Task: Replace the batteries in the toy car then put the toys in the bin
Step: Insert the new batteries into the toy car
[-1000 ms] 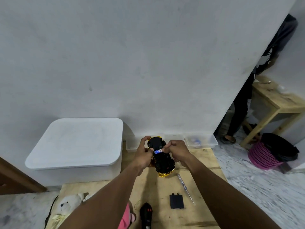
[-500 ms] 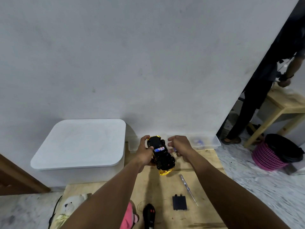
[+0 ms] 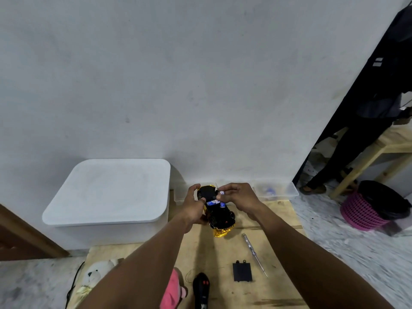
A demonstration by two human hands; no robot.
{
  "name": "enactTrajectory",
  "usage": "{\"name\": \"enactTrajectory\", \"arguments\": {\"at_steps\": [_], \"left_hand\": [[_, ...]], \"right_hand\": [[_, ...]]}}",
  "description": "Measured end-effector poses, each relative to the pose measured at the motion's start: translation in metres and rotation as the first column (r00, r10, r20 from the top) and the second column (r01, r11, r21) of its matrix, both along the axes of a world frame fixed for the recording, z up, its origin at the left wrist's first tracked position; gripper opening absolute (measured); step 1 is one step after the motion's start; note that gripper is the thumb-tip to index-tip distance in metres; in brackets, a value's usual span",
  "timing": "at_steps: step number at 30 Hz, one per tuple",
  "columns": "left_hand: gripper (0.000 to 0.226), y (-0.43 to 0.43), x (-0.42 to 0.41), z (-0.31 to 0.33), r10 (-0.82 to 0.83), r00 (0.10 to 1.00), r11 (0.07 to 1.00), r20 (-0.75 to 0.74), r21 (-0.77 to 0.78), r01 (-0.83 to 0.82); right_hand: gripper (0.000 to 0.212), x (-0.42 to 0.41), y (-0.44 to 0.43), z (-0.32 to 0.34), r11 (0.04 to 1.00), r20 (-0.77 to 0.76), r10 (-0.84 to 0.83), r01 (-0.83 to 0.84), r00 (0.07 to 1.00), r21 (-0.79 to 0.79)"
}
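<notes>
A gold and black toy car (image 3: 219, 216) is held upside down above a wooden board (image 3: 276, 284). My left hand (image 3: 192, 207) grips its left side. My right hand (image 3: 237, 197) pinches a small blue and white battery (image 3: 221, 194) over the car's open underside, where another battery (image 3: 212, 203) lies in the compartment. The black battery cover (image 3: 242, 271) and a screwdriver (image 3: 254, 254) lie on the board to the right. A large white lidded bin (image 3: 109, 192) stands at the left against the wall.
A black remote (image 3: 201, 291), a pink toy (image 3: 171, 291) and a white plush bear (image 3: 95, 274) lie near the board's front. A clear shallow tray (image 3: 275, 190) sits by the wall. A person, a wooden table and a pink basket (image 3: 365, 211) are at the right.
My right hand moved away to the right of the car, then came back over its underside holding a second battery. My left hand kept its hold on the car.
</notes>
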State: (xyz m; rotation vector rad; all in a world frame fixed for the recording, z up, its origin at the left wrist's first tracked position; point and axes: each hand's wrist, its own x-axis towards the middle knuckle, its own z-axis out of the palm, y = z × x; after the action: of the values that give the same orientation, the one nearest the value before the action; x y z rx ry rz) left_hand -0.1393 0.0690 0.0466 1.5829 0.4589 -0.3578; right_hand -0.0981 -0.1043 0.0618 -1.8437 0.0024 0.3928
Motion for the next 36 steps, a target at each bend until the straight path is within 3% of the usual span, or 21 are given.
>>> {"name": "enactTrajectory", "arguments": {"at_steps": [6, 9, 12, 16, 27, 31, 36], "left_hand": [[0.046, 0.002, 0.000, 0.000, -0.021, 1.000, 1.000, -0.010, -0.005, 0.021], [0.046, 0.004, 0.000, -0.001, -0.028, 1.000, 0.999, -0.010, -0.019, 0.028], [0.044, 0.005, 0.000, -0.001, -0.032, 0.999, 0.999, -0.007, -0.029, 0.032], [0.043, 0.008, -0.001, -0.001, -0.033, 0.999, 0.999, 0.005, -0.035, 0.033], [0.046, 0.008, -0.003, -0.004, -0.058, 0.998, 0.998, 0.036, 0.010, 0.058], [0.046, 0.006, -0.005, -0.005, -0.079, 0.996, 0.997, 0.044, 0.021, 0.078], [0.046, 0.011, -0.004, -0.011, -0.042, 0.999, 0.999, 0.011, -0.013, 0.042]], "right_hand": [[0.033, -0.003, 0.007, -0.004, 0.995, 0.192, 0.017, 0.003, 0.981, -0.104], [0.026, -0.008, 0.013, -0.009, 0.970, 0.311, 0.138, -0.065, 0.940, -0.234], [0.023, -0.011, 0.016, -0.014, 0.909, 0.328, 0.275, -0.133, 0.904, -0.394], [0.018, -0.014, 0.014, -0.020, 0.916, 0.335, 0.296, -0.167, 0.894, -0.364], [0.016, -0.011, 0.017, -0.018, 0.957, 0.116, 0.192, -0.160, 0.974, -0.242], [0.016, -0.007, 0.018, -0.014, 0.947, -0.022, 0.217, -0.216, 0.976, -0.239], [0.021, -0.005, 0.018, -0.008, 0.920, -0.035, 0.283, -0.282, 0.958, -0.271]]}}
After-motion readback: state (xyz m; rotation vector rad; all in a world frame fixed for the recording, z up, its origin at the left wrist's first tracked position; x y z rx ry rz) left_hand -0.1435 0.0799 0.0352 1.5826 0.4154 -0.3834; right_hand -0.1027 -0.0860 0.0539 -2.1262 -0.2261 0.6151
